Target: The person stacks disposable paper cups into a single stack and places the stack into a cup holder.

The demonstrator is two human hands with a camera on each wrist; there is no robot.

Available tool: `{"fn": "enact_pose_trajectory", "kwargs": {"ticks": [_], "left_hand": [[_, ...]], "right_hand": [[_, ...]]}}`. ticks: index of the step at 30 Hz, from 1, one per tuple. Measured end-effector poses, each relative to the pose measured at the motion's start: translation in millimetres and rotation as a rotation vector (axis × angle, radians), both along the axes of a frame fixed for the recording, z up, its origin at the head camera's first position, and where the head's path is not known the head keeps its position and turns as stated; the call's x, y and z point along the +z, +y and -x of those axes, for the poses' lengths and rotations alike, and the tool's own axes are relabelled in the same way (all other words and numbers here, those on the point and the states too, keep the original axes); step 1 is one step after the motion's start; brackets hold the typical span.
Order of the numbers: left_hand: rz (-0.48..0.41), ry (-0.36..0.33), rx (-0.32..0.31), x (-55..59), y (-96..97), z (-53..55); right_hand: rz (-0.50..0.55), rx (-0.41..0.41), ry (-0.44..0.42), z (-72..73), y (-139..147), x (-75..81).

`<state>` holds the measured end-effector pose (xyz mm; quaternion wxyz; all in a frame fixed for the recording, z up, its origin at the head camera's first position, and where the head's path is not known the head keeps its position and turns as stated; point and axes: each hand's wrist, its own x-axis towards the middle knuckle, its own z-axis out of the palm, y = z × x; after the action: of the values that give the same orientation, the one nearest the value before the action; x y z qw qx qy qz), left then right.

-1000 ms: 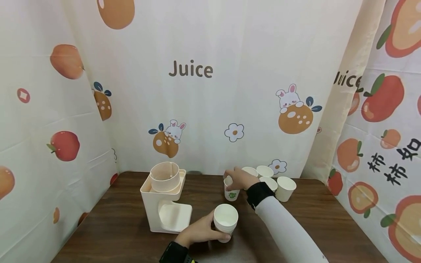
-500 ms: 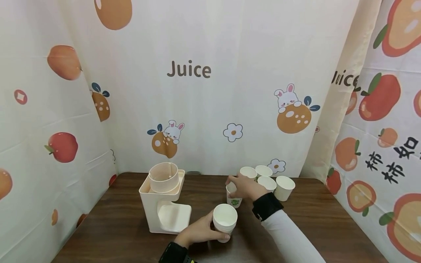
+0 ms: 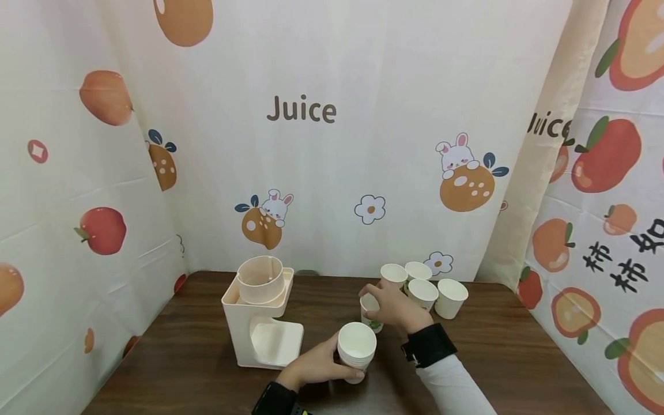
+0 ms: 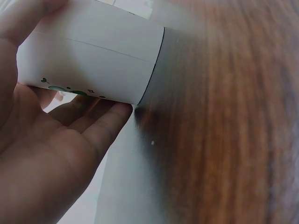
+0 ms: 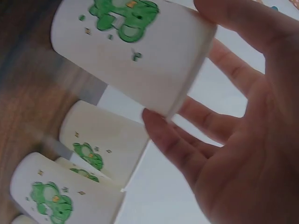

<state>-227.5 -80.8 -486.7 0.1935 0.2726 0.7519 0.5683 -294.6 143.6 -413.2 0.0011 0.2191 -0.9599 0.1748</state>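
My left hand (image 3: 317, 364) grips a nested stack of white paper cups (image 3: 357, 353) near the table's front, thumb and fingers wrapped round its side. In the left wrist view the stack's lowest cup (image 4: 98, 56) shows a little green print, its base close to the wood. With my right hand (image 3: 398, 306) I hold a single paper cup (image 3: 368, 308) by its rim, fingers coming from above. A green cartoon animal is printed on that cup (image 5: 117, 56) in the right wrist view. It is just behind the stack, upright in the head view.
Several paper cups (image 3: 423, 293) stand upright at the back right, close behind my right hand. Left of the stack is a cream machine (image 3: 240, 331) with a round open container (image 3: 261, 280) on top and a low platform. A printed curtain (image 3: 321, 173) hangs behind the wooden table (image 3: 171, 351).
My right hand has brought its cup nearer to me and slightly right, away from the back cups and closer to the stack. The left hand and its stack stay put.
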Motion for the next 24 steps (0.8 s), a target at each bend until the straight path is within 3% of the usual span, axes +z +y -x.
{"fn": "enact_pose_trajectory", "kwargs": {"ticks": [7, 16, 24], "left_hand": [[0.007, 0.006, -0.004, -0.2, 0.2, 0.9], [0.000, 0.021, -0.001, -1.4, 0.7, 1.5], [0.002, 0.022, 0.001, -2.5, -0.3, 1.9]], "right_hand": [[0.104, 0.042, 0.051, -11.6, 6, -11.0], [0.179, 0.159, 0.233, -17.8, 10, -15.9], [0.236, 0.159, 0.306, -25.2, 13, -13.6]]}}
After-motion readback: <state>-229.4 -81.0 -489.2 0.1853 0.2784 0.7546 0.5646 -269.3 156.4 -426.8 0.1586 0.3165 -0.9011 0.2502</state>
